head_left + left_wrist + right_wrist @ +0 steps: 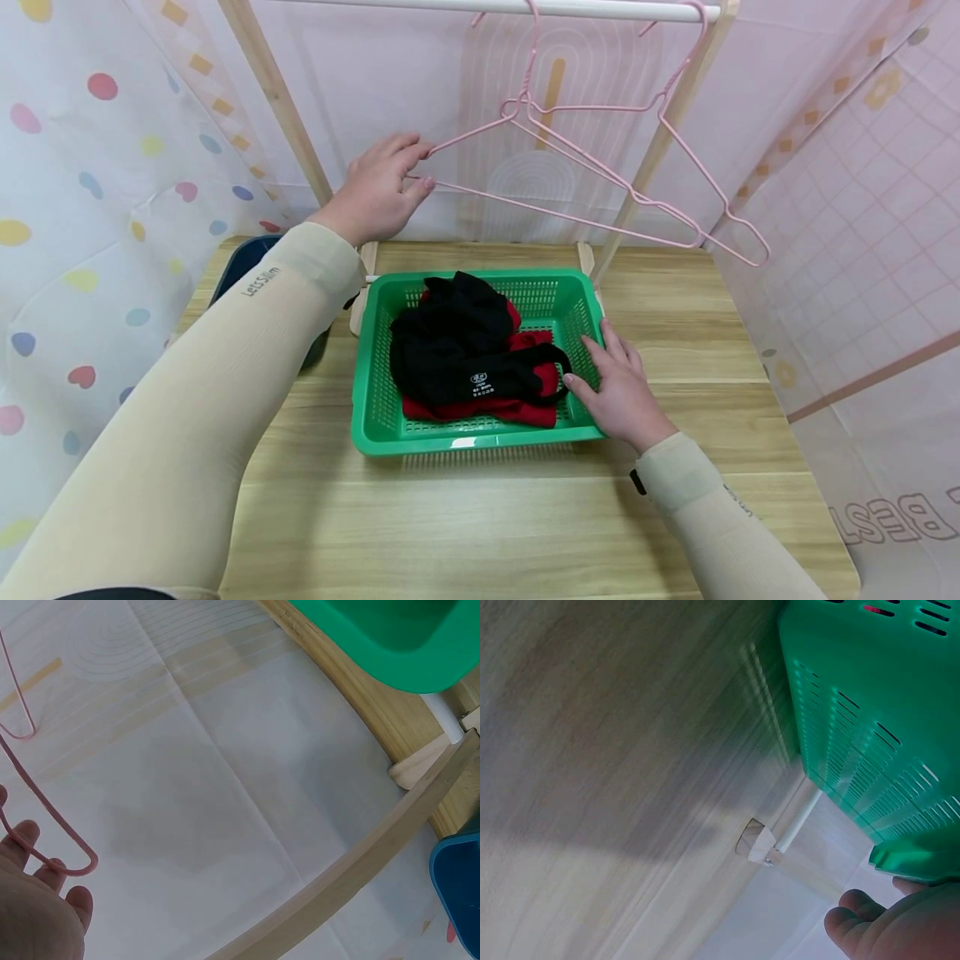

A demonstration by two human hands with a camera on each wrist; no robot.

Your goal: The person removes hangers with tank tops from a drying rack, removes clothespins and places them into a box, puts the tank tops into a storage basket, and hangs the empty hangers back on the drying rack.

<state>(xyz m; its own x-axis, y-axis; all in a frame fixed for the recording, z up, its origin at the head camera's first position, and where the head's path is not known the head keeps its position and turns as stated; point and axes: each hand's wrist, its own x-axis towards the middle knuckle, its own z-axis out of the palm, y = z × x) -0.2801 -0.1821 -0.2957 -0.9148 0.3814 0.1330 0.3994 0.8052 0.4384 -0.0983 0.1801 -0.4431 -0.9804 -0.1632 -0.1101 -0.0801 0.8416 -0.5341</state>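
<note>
In the head view a pink wire hanger [525,198] hangs from the rail, its left end at my left hand [378,187]. The left thumb and fingers pinch that end; in the left wrist view, fingers [51,876] lie across the wire loop [79,847]. A green plastic basket [472,444] stands on the table, with black clothing [450,333] that has a strap loop and white print, lying over red cloth [525,414]. My right hand [618,392] rests at the basket's right rim, fingers loosely straight, with the thumb over the inner side.
A second pink hanger [697,158] hangs to the right on the white rail [600,8], held by wooden posts [281,100]. A dark blue bin [243,267] stands left of the basket, partly behind my left arm. Patterned sheets enclose the wooden table [480,533].
</note>
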